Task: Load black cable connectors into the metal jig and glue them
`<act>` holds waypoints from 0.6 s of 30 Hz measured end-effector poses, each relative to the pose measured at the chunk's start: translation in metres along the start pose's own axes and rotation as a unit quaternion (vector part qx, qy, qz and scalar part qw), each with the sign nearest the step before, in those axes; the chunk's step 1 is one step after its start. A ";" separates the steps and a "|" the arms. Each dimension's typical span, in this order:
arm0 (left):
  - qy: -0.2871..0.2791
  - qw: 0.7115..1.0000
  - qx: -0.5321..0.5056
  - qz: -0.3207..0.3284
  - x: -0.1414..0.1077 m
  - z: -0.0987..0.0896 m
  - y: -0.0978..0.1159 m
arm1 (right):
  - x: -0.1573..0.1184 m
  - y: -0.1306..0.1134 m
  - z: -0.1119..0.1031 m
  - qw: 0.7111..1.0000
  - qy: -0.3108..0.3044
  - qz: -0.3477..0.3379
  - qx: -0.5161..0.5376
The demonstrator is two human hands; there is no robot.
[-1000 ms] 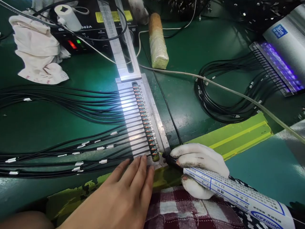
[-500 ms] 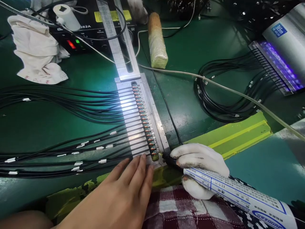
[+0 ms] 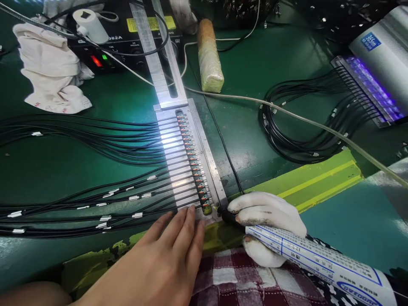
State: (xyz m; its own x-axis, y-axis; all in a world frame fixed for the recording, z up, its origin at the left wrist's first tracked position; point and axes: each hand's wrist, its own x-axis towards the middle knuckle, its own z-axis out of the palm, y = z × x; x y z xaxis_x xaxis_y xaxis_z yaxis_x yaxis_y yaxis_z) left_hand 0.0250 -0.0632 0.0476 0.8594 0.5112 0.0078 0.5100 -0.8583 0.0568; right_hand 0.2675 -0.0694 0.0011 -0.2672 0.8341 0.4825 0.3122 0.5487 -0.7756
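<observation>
A long metal fixture (image 3: 208, 146) lies in front of me, with several black cables (image 3: 134, 146) running into it from the left. Their stripped ends, showing small orange parts and metal connectors (image 3: 191, 153), line up along its slot. My left hand (image 3: 165, 259) is bare, its fingers stretched flat on the near end of the fixture. White-gloved, my right hand (image 3: 270, 212) is wrapped around a white glue syringe (image 3: 321, 263) with blue print. The syringe's dark nozzle (image 3: 232, 219) points left, its tip close to the near end of the slot.
A black control box (image 3: 111, 53) and crumpled white cloth (image 3: 51, 68) sit behind. A wrapped block (image 3: 211, 59) lies beyond the fixture. To the right, a silver lamp unit (image 3: 389, 55) glows purple over coiled cables (image 3: 287, 148). A clear tube (image 3: 296, 117) crosses the table.
</observation>
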 end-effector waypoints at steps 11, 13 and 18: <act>-0.032 0.999 0.002 -0.007 0.003 -0.003 0.001 | 0.000 0.001 0.000 1.000 -0.003 -0.009 0.007; -0.044 0.999 -0.005 -0.012 0.001 -0.003 0.002 | -0.001 0.000 0.000 1.000 -0.003 -0.009 0.004; -0.058 0.998 0.000 -0.017 -0.005 -0.005 0.005 | -0.003 0.000 0.002 1.000 0.008 0.003 0.000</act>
State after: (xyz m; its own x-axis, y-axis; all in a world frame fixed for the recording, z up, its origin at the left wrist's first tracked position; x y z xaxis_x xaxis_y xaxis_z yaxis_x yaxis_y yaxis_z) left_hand 0.0231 -0.0698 0.0530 0.8394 0.5322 -0.1100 0.5397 -0.8401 0.0543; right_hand 0.2662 -0.0720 -0.0011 -0.2499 0.8386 0.4839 0.3141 0.5430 -0.7788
